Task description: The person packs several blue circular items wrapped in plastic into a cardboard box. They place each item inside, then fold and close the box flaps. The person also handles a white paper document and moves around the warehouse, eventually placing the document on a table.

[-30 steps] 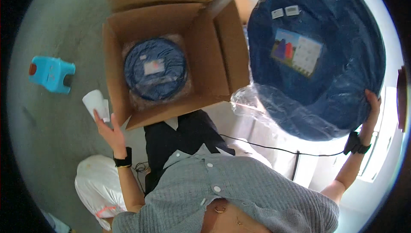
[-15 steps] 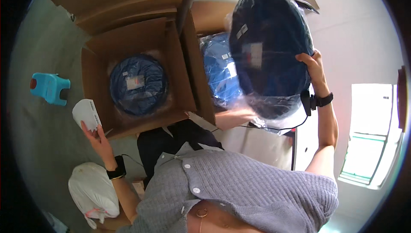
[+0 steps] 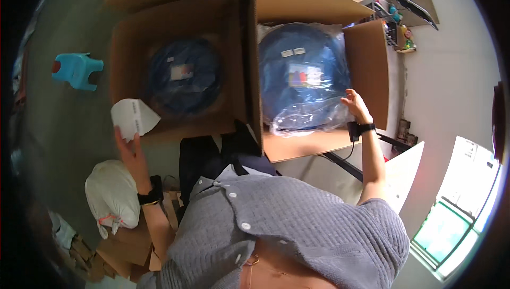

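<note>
My left hand [image 3: 134, 156] pinches a curved white paper sheet [image 3: 126, 121] with small print along it, beside the near left corner of the left cardboard box [image 3: 123, 71]. In that box lies a round, flat dark-blue fabric bundle [image 3: 183, 92] wrapped in clear plastic. A larger-looking blue round bundle [image 3: 276, 79], also in clear plastic with a coloured label and two small white stickers, lies in the right cardboard box [image 3: 366, 71]. My right hand [image 3: 358, 107] is open at this bundle's right edge, fingers slightly curled; whether they touch the plastic I cannot tell.
A turquoise stool [image 3: 78, 70] stands on the floor at left. Near my left forearm are a white plastic bag [image 3: 112, 193] and flattened cardboard [image 3: 122, 246]. Behind the right box, a shelf [image 3: 406, 50] holds small items. A white panel [image 3: 405, 177] stands at right.
My right hand has lowered the blue bundle into the right box, on top of the one there, and let go. My left hand still holds the paper sheet. The view has shifted.
</note>
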Motion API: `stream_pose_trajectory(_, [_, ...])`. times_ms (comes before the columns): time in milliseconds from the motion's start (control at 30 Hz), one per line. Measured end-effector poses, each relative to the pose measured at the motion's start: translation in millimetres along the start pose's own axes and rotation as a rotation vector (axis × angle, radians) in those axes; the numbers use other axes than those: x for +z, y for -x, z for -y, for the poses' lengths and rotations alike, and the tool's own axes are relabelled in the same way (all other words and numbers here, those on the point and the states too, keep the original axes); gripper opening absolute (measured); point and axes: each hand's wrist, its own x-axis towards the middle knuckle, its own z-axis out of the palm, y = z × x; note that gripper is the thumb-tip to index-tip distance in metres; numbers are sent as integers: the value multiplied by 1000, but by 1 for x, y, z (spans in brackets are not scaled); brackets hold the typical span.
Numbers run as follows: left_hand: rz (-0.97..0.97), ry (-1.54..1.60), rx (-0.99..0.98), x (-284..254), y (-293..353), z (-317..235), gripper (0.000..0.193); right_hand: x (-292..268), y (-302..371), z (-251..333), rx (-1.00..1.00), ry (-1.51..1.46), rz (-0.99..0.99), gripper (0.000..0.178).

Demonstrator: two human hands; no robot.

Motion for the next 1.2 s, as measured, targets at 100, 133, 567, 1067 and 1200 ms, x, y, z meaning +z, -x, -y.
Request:
stream_pose_trajectory(100, [73,-37,-54,-4,8,33,52,32,44,59,-184,-275,157,40])
stream_pose_trajectory(133, [90,-205,-5,-3,12,28,57,26,67,112,-235,-265,221,39])
stream_pose_trajectory(567, [188,-208,-190,1,17,99,52,87,159,274,-416,-388,565,28])
stream_pose_trajectory(1067, [582,-354,-61,26,-111,175,76,192,306,267,15,-514,384,29])
stream_pose_trajectory(1200, [697,-343,-40,7,-111,183,63,224,330,248,70,-552,291,29])
